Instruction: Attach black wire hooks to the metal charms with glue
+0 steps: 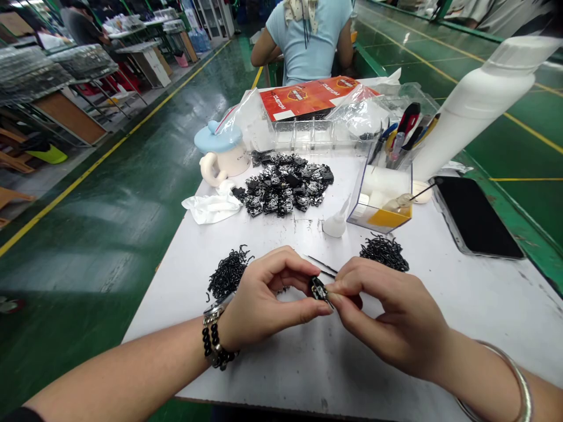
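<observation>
Between the thumb and fingers of my left hand [277, 293] is a small black and silver part [320, 289], held just above the white table. My right hand [387, 310] pinches at the part's right end; whether its fingertips hold a separate small piece is hidden. Black tweezers [321, 265] show behind the part, partly covered by my right hand. A heap of small bent black pieces [227, 274] lies beside my left wrist, and a second such heap [384, 252] lies beyond my right hand. Farther back is a pile of similar black and silver parts [288, 183].
A lidded mug [226, 152] and crumpled tissue [213, 208] stand at the left. A small dropper bottle [336, 223], a clear tool holder [382, 193], a tall white bottle [479, 105] and a phone [477, 217] occupy the right. Plastic trays [308, 133] line the back; a person [308, 41] sits beyond.
</observation>
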`<action>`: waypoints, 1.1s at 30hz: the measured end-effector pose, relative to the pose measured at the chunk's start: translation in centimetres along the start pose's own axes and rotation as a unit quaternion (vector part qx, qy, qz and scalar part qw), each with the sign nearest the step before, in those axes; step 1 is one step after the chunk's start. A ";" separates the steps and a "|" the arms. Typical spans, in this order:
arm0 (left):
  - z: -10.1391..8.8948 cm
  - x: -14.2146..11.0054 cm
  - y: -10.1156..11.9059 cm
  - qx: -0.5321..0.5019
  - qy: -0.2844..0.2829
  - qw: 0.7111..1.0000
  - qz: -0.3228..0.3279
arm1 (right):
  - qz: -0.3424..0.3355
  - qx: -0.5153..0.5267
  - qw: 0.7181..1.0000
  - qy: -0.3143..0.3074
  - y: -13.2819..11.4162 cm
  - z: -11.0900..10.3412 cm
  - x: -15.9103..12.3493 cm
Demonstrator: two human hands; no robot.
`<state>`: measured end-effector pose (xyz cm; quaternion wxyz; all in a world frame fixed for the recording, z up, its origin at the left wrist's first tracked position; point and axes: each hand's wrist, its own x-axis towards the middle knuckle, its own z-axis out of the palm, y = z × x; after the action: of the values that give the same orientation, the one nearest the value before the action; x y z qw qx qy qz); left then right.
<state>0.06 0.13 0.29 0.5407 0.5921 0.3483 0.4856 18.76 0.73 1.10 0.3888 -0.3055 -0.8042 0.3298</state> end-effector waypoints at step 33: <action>-0.7 -0.1 -1.4 0.104 -0.058 0.991 0.068 | -0.170 -0.233 0.957 -0.037 0.3 -0.6 -0.3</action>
<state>-0.42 0.51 -1.15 0.4611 0.6945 0.3242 0.4472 19.51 0.81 1.04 0.3270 -0.2345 -0.9125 0.0734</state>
